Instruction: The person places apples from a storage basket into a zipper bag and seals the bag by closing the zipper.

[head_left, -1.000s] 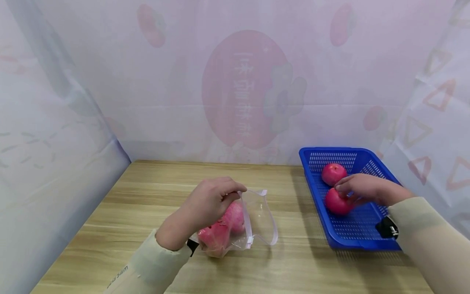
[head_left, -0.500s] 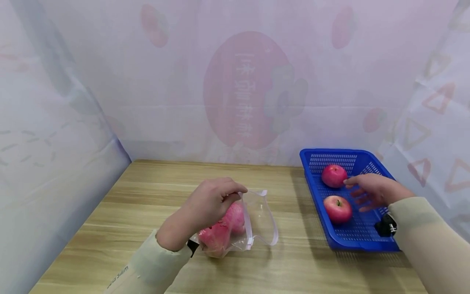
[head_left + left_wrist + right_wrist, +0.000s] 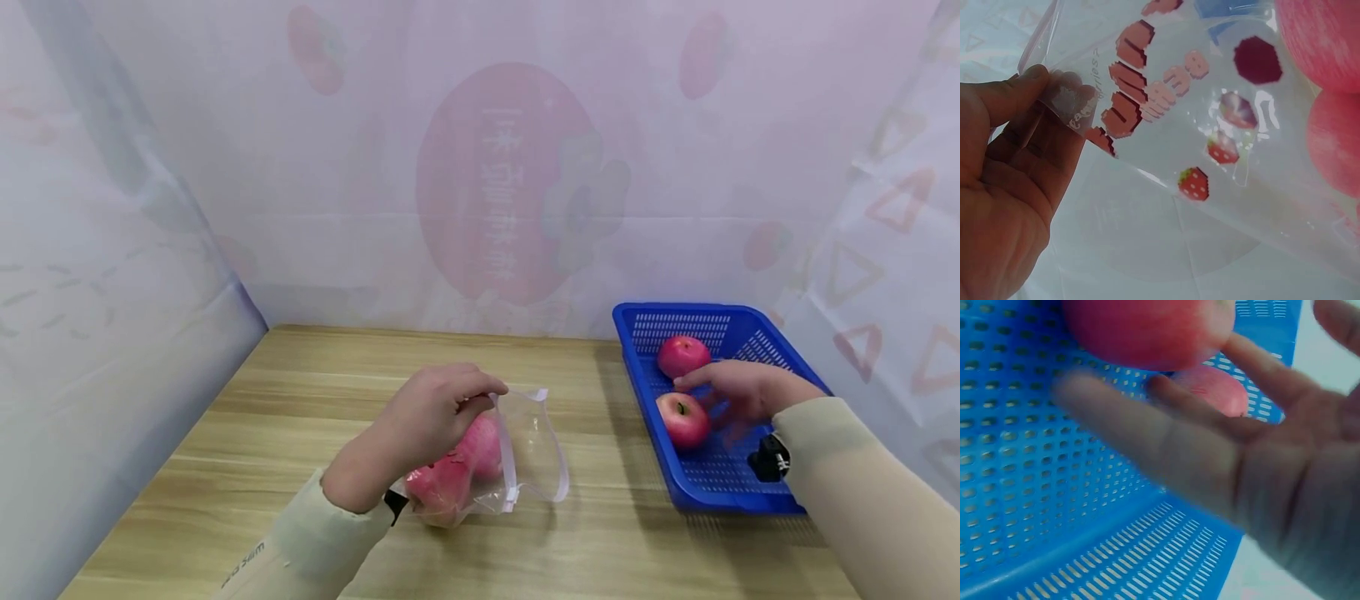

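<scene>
My left hand point(image 3: 423, 417) pinches the rim of a clear zip bag point(image 3: 534, 433) between thumb and fingers. Inside the bag lie red apples point(image 3: 442, 483), and its mouth gapes to the right. The left wrist view shows strawberry prints on the plastic point(image 3: 1222, 147). In the blue basket point(image 3: 738, 502) sit two apples, a nearer one point(image 3: 681, 423) with its stem up and a farther one point(image 3: 682, 357). My right hand point(image 3: 738, 392) reaches into the basket with spread fingers, right at the nearer apple's right side. Its fingers point(image 3: 1166, 437) are extended in the right wrist view.
The wooden table point(image 3: 300, 392) carries the bag in the middle and the basket at the right. Printed white cloth point(image 3: 337, 208) stands as walls behind and at both sides.
My right hand has let go of the nearer apple, which turned stem-up, drew back right, then came left to it again. The apple has shifted slightly left. My left hand stays put.
</scene>
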`<state>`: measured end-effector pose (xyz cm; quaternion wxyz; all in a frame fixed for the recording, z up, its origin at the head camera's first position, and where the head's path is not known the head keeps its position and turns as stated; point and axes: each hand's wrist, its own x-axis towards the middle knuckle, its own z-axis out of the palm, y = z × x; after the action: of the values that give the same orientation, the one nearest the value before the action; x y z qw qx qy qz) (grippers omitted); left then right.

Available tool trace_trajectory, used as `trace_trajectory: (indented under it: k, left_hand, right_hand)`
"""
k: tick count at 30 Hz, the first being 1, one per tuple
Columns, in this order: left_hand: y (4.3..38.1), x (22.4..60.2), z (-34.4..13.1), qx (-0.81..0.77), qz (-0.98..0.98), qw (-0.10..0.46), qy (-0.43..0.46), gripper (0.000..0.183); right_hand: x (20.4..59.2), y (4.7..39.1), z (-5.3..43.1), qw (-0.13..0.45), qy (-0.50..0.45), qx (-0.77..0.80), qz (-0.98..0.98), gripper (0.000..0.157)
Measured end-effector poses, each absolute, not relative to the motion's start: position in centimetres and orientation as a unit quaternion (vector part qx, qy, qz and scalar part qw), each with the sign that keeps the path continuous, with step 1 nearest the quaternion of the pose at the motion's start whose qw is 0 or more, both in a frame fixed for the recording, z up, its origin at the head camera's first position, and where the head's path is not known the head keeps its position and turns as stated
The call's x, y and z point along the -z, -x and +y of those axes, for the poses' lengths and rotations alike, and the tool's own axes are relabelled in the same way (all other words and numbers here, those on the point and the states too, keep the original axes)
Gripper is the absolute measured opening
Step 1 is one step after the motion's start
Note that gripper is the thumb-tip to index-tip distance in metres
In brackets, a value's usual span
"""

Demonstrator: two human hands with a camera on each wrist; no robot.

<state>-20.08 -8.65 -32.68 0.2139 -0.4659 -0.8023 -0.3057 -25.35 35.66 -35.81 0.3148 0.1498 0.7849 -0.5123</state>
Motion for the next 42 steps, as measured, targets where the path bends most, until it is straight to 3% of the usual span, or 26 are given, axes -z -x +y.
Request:
trace_trajectory:
  k: [6, 10, 19, 27, 42]
  left_hand:
    - [20.1, 32.7, -8.8, 0.307, -0.802, 0.215, 0.465, 0.022]
    - [20.0, 32.6, -8.8, 0.308, -0.802, 0.213, 0.465, 0.023]
    - [20.0, 32.7, -9.0, 0.309, -0.804, 0.21, 0.463, 0.023]
    - [20.0, 32.6, -9.1, 0.305, -0.807, 0.209, 0.46, 0.022]
    - [20.0, 32.5, -9.1, 0.303, -0.808, 0.207, 0.461, 0.022]
  right_hand:
    - [36.1, 25.4, 35.2, 0.279, -0.168, 0.562, 0.76, 0.07]
    - [36.1, 25.5, 35.6, 0.272, -0.175, 0.572, 0.753, 0.082]
    - [37.3, 26.0, 35.2, 0.263, -0.154, 0.608, 0.733, 0.077]
    - [38.4, 26.5, 34.4, 0.289, -0.097, 0.534, 0.789, 0.093]
    - [38.6, 26.8, 34.0, 0.244, -0.085, 0.477, 0.84, 0.087]
